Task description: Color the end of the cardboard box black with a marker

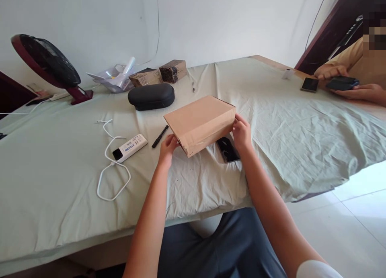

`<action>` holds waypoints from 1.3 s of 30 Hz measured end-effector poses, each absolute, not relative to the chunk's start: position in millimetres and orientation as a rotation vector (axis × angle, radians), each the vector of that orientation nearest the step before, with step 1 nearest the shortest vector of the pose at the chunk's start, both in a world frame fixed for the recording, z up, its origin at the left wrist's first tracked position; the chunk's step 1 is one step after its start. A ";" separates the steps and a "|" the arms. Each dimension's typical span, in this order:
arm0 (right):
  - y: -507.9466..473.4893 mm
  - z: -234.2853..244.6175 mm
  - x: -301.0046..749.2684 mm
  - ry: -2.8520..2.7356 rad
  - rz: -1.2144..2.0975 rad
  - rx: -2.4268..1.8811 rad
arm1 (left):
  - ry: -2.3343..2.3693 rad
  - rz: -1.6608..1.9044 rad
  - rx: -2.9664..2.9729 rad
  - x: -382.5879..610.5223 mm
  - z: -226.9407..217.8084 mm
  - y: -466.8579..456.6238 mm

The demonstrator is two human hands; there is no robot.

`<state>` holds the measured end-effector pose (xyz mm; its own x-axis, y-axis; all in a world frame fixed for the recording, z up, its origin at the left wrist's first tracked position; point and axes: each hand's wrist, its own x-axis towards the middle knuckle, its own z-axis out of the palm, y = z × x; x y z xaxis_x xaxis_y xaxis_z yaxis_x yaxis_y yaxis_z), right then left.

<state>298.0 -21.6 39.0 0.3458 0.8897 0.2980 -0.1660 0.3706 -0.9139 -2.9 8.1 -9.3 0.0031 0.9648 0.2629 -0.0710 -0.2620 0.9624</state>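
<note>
A flat brown cardboard box (200, 123) is held tilted just above the cloth-covered table (60, 197). My left hand (167, 147) grips its near left corner, fingers curled under the edge. My right hand (241, 133) grips its right end, fingers wrapped round the side. A black phone (228, 150) lies on the cloth partly under the box, next to my right hand. A black pen (160, 136) lies just left of my left hand.
A white power bank (130, 148) with a looped white cable (113, 177) lies to the left. Behind are a black oval case (151, 96), two small brown boxes (173, 70) and a dark red fan (48, 65). Another person's hands (346, 83) hold a dark device at the far right, near a phone (309, 84).
</note>
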 end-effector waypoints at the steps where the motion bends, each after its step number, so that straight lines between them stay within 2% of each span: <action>1: -22.0 39.0 298.2 -0.954 0.860 -0.937 | 1.013 1.424 1.338 -2.3 -8.2 7.5; 5: -24.5 40.0 298.7 -0.928 0.944 -0.977 | 1.028 1.478 1.325 -4.1 -1.1 4.9; 16: -22.6 34.5 296.6 -1.018 0.877 -0.982 | 0.927 1.477 1.621 -7.9 -3.8 1.7; 22: -23.7 36.5 297.4 -0.883 1.097 -0.904 | 0.951 1.550 2.240 -13.8 -0.5 -0.8; 26: -23.2 35.0 296.2 -0.882 1.084 -0.924 | 0.886 1.622 2.489 -19.2 -0.2 1.0; 32: -29.4 40.7 299.1 -1.058 1.055 -0.866 | 0.831 1.547 1.933 -17.1 0.2 -1.4; 39: -35.0 42.5 286.5 -1.052 1.185 -0.813 | 0.858 1.732 1.613 -10.5 -5.7 1.5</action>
<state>286.5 -35.0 42.5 0.0433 0.9765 0.2111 -0.3247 0.2136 -0.9214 -10.5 1.5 -5.7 -0.0681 0.7975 0.5995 -0.0064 -0.6013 0.7990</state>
